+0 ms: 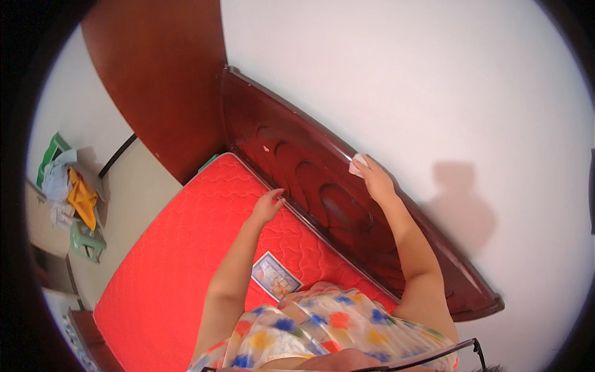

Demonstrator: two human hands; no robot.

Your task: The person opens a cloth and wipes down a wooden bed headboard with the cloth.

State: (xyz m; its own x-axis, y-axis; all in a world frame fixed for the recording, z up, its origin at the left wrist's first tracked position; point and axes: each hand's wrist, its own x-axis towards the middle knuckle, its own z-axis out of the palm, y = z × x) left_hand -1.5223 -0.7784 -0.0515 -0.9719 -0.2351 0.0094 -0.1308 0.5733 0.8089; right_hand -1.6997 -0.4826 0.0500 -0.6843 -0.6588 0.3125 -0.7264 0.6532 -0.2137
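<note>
My right hand (375,178) presses a small, pale, folded cloth (357,165) to the top edge of the dark red-brown headboard (328,198). Raised curved carvings run across the headboard's face, and a small pale spot shows on its left part. Lower and to the left, my left hand (268,206) is at the mattress edge beside the headboard, its fingers loosely bent and apart with nothing in them. Whether its fingertips touch the edge, I cannot tell. Beneath both forearms lies the red quilted mattress (167,266), bearing a printed label (275,276).
A tall brown wooden panel (158,80) stands at the headboard's far left end. White wall (434,80) rises behind the headboard. Across the floor at left, a green stool (88,242) stands by a heap of clothes (80,195) in white and yellow.
</note>
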